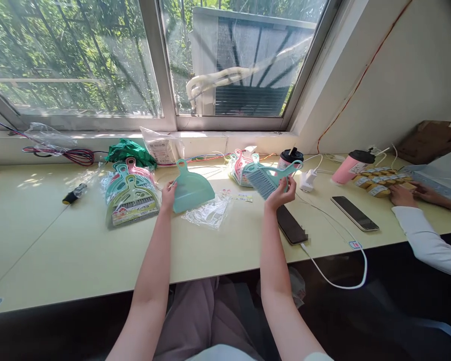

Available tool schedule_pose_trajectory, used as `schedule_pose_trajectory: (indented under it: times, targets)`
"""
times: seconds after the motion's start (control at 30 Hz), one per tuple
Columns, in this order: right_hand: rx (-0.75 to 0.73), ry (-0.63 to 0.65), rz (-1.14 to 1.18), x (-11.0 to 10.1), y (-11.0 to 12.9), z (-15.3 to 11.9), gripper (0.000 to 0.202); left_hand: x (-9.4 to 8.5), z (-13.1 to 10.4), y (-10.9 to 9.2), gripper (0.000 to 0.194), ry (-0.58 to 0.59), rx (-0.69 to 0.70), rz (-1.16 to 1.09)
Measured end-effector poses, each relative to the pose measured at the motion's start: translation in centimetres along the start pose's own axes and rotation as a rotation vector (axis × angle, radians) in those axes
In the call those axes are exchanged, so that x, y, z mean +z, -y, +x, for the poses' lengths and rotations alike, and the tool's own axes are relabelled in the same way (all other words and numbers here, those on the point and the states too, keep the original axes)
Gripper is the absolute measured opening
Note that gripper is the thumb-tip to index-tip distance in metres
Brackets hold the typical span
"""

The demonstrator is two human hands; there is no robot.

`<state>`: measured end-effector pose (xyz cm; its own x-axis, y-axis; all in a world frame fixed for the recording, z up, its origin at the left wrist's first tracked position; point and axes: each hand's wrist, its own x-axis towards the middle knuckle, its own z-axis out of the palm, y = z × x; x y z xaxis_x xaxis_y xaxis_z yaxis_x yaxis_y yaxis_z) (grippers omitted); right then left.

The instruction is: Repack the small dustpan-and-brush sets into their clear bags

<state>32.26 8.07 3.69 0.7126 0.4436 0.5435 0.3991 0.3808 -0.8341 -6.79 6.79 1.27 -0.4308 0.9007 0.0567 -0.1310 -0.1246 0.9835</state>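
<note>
Head view: the left hand [169, 195], at centre left, has its fingers closed on the edge of the teal dustpan [193, 189]. Right of centre, the right hand [281, 194] has its fingers wrapped around the teal brush [263, 180], bristles toward the lower left. A crumpled clear bag [209, 211] lies between the hands, just below the dustpan. Left of the left hand sit packaged dustpan sets [132, 200]; another packaged bundle [237, 168] stands behind the brush. A dark phone [291, 225] with a white cable [365, 265] lies close beside the right wrist.
</note>
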Motion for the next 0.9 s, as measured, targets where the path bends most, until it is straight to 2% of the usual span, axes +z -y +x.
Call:
schedule_pose_trajectory:
  times: [0.07,0.1,0.17,0.23,0.3,0.33,0.4,0.5,0.63,0.73,0.77,0.9]
  targets:
    - [0.059,-0.104,0.136,0.3,0.9,-0.1,0.053,0.5,-0.4,-0.2,0.045,0.031,-0.032,-0.072]
    - [0.113,-0.093,0.210,0.6,1.4,-0.5,0.050,1.0,-0.7,-0.2,0.043,0.061,-0.057,-0.088]
    - [0.206,0.147,0.347,1.7,2.7,-1.8,0.045,2.3,-1.5,-0.3,0.042,0.145,-0.121,-0.086]
    - [0.247,0.511,0.415,2.7,4.2,-3.9,0.042,3.8,-2.4,-0.2,0.045,0.267,-0.180,-0.072]
    - [0.180,0.758,0.357,3.5,5.5,-6.3,0.040,5.3,-3.4,-0.3,0.049,0.401,-0.197,-0.079]
    - [0.120,0.802,0.295,3.8,6.1,-7.4,0.037,5.9,-4.0,-0.4,0.051,0.458,-0.190,-0.082]
    - [0.018,0.733,0.170,3.9,7.0,-9.2,0.032,6.8,-4.9,-0.6,0.056,0.550,-0.151,-0.085]
    - [-0.097,0.618,0.033,3.8,7.4,-10.4,0.027,7.3,-6.0,-1.2,0.060,0.613,-0.064,-0.033]
    - [-0.241,0.563,-0.160,3.6,7.2,-10.7,0.025,7.6,-6.6,-1.6,0.057,0.618,0.018,0.080]
    - [-0.216,0.509,-0.272,3.8,7.1,-10.5,0.031,7.7,-6.7,-1.7,0.054,0.603,0.060,0.101]
    - [-0.171,0.550,-0.263,3.8,7.0,-10.3,0.036,7.7,-6.7,-1.7,0.054,0.590,0.075,0.104]
    - [0.106,0.874,-0.178,3.7,6.9,-9.3,0.045,7.7,-6.8,-1.9,0.055,0.567,0.096,0.136]
